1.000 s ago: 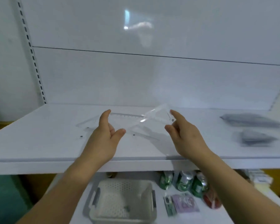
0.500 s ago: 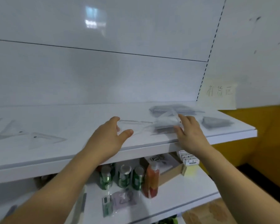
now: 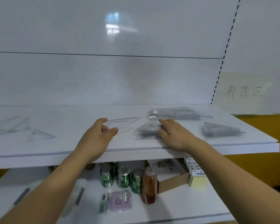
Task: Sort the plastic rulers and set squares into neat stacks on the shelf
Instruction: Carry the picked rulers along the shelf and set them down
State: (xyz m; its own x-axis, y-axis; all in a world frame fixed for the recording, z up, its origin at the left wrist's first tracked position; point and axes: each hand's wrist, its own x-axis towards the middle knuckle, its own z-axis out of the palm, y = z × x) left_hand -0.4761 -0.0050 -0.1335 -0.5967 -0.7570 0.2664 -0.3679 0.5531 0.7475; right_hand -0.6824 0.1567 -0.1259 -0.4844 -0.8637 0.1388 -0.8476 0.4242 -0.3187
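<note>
Lower shelf (image 3: 168,209), nearest: three green cans (image 3: 124,177) in a row, an orange bottle (image 3: 149,185) just right of them, an open cardboard box (image 3: 173,183) behind the bottle, a yellow pack (image 3: 198,180) at the box's right end. A flat printed packet (image 3: 118,202) lies in front of the cans.

Upper shelf (image 3: 71,117), white. Both bare forearms reach over its front edge.

Left grip (image 3: 97,136): thumb and curled fingers pinch one corner of a clear set square (image 3: 123,122). The rest of the square points right and sits low over the shelf; contact with the surface cannot be told.

Right grip (image 3: 174,135): released, fingers relaxed and resting on the right edge of a stack of set squares (image 3: 147,130) near the shelf front.

Far left: loose set squares (image 3: 39,135) lying flat and scattered. Far right: a second triangle stack (image 3: 220,130), apart from the first.

Behind the right grip: a stack of rulers (image 3: 174,113), long side parallel to the back panel.

Wall, right: a paper note (image 3: 244,92) with handwritten characters.
</note>
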